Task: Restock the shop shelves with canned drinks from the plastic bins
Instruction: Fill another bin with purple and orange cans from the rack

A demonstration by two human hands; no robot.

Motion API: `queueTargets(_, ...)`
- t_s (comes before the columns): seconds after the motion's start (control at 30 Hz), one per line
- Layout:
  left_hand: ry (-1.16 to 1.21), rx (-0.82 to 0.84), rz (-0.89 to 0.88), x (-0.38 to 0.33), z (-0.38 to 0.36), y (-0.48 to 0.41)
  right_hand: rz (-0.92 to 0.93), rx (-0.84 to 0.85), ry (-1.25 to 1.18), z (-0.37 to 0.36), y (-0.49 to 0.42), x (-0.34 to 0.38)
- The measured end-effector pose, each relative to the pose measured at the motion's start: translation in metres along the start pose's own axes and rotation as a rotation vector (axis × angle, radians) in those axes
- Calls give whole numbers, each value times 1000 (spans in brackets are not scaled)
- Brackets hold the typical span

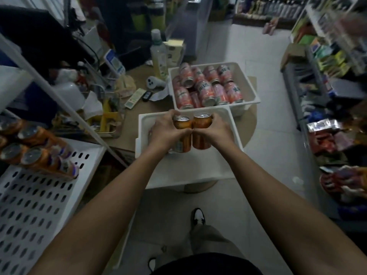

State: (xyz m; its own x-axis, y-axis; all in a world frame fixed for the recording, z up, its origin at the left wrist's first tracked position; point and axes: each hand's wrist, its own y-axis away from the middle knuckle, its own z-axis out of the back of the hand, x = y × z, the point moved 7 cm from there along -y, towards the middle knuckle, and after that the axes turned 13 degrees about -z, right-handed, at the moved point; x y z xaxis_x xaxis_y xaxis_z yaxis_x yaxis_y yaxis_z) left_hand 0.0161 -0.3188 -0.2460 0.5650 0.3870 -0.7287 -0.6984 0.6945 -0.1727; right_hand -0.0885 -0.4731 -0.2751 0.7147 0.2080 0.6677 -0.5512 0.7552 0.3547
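Observation:
Each hand holds one upright orange can over the near white plastic bin (198, 171). My left hand (166, 132) grips the left orange can (182, 133); my right hand (218, 132) grips the right orange can (201, 133). The two cans touch side by side. Behind them a second white bin (252, 90) is full of pink-red cans (206, 86) lying in a heap. At the left, a white perforated shelf (35, 205) carries several orange cans (37, 149) at its far end.
A cluttered counter (111, 92) with a tall bottle (158, 56), remote and papers lies behind the shelf's slanted post (59, 100). Snack racks (337, 56) line the right side. Both bins sit on a round table (248, 124). My shoe (198, 217) is on the tiled floor.

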Motion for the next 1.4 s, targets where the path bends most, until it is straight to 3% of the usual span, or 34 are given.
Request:
queueTargets(0.37,-143,223,96,42,-79,-48,-143,52,280,-28,-69,-39)
queueTargets(0.63,-421,156,3,59,-84,-55,-175,82,332,-44,-87,-47)
queueTargets(0.8,-335,142,-1,67,-74,-49,-195,50,314,-40,-83,-43)
queueTargets(1.0,-182,-25,52,74,-15,-22,53,0,6,-38,-44,16)
queueTargets(1.2,-178,-269,89,91,98,42,295,215,-65,-111,28,106)
queueTargets(1.4,-240,-462,292,138,206,161,509,477,-76,-216,130,172)
